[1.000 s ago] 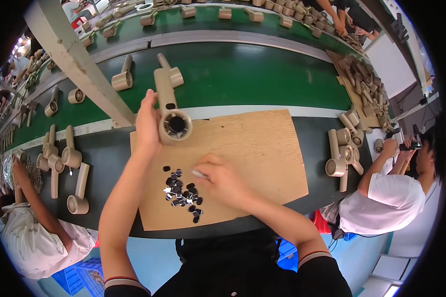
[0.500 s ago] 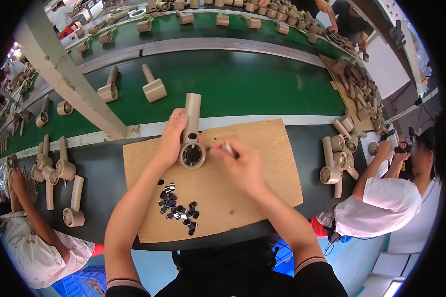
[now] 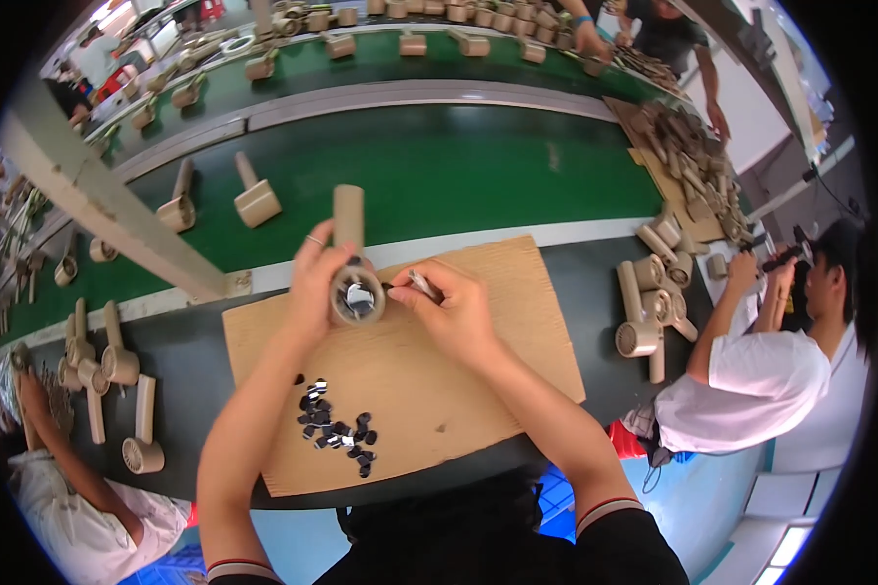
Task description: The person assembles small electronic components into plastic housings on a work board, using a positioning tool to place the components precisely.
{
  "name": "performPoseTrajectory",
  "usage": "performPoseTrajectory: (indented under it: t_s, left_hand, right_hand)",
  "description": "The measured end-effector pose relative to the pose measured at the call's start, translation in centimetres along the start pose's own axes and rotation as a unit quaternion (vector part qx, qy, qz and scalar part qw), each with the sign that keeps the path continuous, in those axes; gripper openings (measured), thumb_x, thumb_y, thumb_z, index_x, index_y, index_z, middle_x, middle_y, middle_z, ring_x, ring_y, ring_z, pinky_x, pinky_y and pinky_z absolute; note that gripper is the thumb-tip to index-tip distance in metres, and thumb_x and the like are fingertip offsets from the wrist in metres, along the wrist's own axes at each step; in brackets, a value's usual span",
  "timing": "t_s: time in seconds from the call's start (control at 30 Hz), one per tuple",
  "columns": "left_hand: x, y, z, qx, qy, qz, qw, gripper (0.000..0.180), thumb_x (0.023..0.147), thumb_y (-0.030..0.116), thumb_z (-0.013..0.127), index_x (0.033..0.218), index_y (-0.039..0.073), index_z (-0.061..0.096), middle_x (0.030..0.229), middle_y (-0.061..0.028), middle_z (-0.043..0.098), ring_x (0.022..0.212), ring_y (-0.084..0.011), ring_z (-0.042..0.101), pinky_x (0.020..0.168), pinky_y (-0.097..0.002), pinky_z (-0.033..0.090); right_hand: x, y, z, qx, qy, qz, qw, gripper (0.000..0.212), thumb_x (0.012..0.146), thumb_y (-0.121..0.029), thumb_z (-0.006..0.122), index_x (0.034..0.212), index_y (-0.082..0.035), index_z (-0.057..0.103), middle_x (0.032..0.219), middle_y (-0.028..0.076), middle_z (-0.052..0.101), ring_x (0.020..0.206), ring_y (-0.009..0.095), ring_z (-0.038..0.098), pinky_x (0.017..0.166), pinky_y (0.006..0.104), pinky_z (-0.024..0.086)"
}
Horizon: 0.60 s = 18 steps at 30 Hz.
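One tan hair-dryer shell [image 3: 350, 263] stood at the far edge of the cardboard sheet [image 3: 478, 380], its round mouth facing up at me and its handle pointing away toward the green belt [image 3: 439, 175]. My left hand [image 3: 312, 283] was wrapped around the barrel, fingers clenched on it. My right hand [image 3: 454, 312] pinched a slim tool [image 3: 421, 285] between thumb and fingertips, its tip just at the rim of the mouth; a small shiny piece showed inside. Nearer to me on the cardboard lay a loose heap of small dark parts [image 3: 337, 427], well apart from both hands. Further shells [image 3: 654, 312] lay grouped on the dark bench to my right, others [image 3: 107, 380] to my left. Two more shells [image 3: 219, 200] rested on the belt beyond.
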State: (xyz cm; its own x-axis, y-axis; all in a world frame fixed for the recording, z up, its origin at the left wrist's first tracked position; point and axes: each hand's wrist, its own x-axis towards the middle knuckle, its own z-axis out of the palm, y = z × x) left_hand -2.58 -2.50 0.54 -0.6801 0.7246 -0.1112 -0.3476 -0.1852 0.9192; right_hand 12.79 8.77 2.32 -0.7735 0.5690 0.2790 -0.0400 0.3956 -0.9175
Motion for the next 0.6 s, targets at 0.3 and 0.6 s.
performPoseTrajectory:
  t_s: [0.3, 0.6]
  left_hand:
    - [15.1, 2.9, -2.1, 0.591, 0.11, 0.141, 0.787, 0.067, 0.085, 0.042, 0.065, 0.128, -0.008, 0.054, 0.11, -0.0293, 0.066, 0.105, -0.0387, 0.064, 0.092, -0.0391, 0.048]
    - [1.5, -6.7, 26.7, 0.495, -0.252, 0.14, 0.819, 0.051, 0.089, 0.044, 0.061, 0.112, 0.0, 0.066, 0.1, -0.0179, 0.072, 0.091, -0.0344, 0.069, 0.083, -0.0403, 0.053]
  right_hand:
    - [-8.4, -0.8, -9.1, -0.123, 0.063, 0.061, 0.989, 0.017, 0.086, -0.004, 0.067, 0.103, -0.003, 0.067, 0.089, 0.009, 0.064, 0.08, 0.019, 0.063, 0.069, 0.0291, 0.049]
    - [-18.3, 2.0, -25.1, -0.191, 0.44, 0.153, 0.864, 0.008, 0.093, -0.007, 0.059, 0.099, -0.002, 0.063, 0.069, -0.007, 0.051, 0.055, 0.002, 0.041, 0.049, 0.0191, 0.031]
